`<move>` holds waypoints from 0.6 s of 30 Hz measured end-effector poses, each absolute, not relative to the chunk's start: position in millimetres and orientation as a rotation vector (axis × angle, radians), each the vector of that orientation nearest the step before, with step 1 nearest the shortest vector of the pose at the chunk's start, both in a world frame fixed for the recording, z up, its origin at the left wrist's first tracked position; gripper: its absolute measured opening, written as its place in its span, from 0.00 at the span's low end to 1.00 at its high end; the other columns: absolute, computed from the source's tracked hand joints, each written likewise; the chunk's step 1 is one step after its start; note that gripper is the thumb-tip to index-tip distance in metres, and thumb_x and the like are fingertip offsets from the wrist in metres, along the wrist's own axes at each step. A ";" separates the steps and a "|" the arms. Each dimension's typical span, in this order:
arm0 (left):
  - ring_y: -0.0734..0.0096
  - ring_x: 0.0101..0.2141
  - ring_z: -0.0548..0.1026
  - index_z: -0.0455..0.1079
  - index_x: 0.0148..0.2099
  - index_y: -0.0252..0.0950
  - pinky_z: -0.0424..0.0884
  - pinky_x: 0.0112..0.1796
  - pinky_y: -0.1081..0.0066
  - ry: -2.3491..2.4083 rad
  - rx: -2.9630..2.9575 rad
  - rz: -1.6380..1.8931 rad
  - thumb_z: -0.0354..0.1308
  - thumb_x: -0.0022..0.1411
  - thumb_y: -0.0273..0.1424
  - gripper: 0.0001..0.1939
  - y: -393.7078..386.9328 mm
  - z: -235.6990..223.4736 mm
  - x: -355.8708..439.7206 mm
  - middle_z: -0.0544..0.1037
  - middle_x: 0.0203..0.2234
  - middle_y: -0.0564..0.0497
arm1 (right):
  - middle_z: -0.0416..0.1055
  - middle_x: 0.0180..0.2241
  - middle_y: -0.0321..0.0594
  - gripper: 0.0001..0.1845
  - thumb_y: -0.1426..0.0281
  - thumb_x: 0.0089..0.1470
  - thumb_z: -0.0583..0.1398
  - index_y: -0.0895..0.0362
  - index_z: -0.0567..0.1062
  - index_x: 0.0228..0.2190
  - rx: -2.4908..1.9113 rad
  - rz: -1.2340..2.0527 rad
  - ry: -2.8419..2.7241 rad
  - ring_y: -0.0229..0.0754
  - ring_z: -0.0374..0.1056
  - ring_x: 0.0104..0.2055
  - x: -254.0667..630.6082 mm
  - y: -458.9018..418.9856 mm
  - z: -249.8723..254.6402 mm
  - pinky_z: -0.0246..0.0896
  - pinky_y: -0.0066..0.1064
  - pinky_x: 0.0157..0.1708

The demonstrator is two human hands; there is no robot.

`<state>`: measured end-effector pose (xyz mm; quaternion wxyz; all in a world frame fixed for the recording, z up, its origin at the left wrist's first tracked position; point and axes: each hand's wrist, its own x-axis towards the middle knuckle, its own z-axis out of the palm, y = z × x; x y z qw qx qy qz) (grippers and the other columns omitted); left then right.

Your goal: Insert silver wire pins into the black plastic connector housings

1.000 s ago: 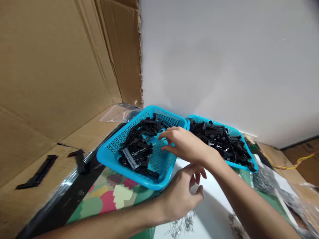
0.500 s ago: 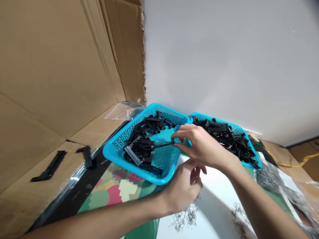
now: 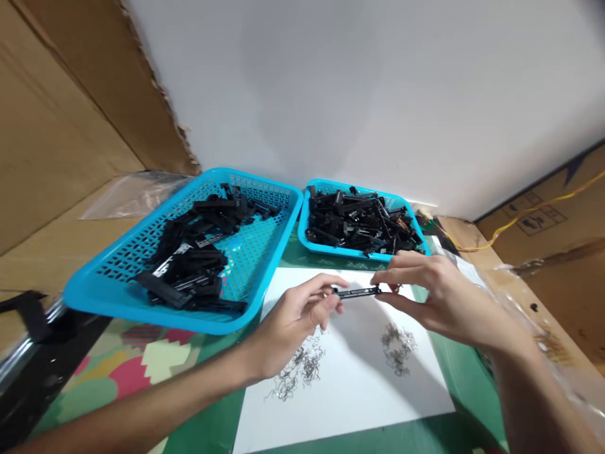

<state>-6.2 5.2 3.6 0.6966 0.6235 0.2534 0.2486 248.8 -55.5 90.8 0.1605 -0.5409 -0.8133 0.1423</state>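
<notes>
A slim black plastic strip-like part is held level between my two hands, above a white sheet. My left hand pinches its left end between thumb and fingers. At the other end, my right hand grips it with thumb and fingertips. On the sheet below lie two tangled heaps of small thin metal wire pieces: the left heap is close under my left hand, and the right heap is below my right hand.
A large blue basket at left holds black plastic parts. A second blue basket behind my hands is heaped with similar black parts. Cardboard stands at left; a white wall rises behind. A yellow cable and plastic bags lie at right.
My right hand has moved from the left basket's edge to over the white sheet with a black part. My left hand now grips that part's other end. The view has swung right.
</notes>
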 end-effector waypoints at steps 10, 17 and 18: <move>0.72 0.33 0.71 0.74 0.60 0.39 0.66 0.31 0.71 0.767 1.408 0.592 0.58 0.74 0.44 0.20 8.8 2.7 -4.4 0.80 0.40 0.49 | 0.78 0.34 0.36 0.05 0.68 0.66 0.64 0.54 0.81 0.38 -1.756 0.932 -2.062 0.38 0.68 0.31 276.5 -69.9 51.5 0.62 0.30 0.32; 0.70 0.32 0.71 0.76 0.57 0.37 0.66 0.31 0.71 0.817 1.466 0.577 0.58 0.73 0.45 0.20 10.1 4.7 0.0 0.76 0.33 0.50 | 0.78 0.35 0.37 0.06 0.72 0.64 0.65 0.53 0.84 0.35 -1.623 1.087 -2.136 0.38 0.72 0.34 281.9 -72.7 41.8 0.64 0.29 0.33; 0.70 0.32 0.71 0.76 0.57 0.38 0.66 0.31 0.71 0.822 1.482 0.574 0.59 0.73 0.45 0.19 10.2 4.7 0.1 0.76 0.33 0.51 | 0.78 0.34 0.37 0.07 0.72 0.65 0.65 0.53 0.84 0.35 -1.600 1.073 -2.155 0.38 0.72 0.34 281.7 -72.5 40.3 0.64 0.29 0.33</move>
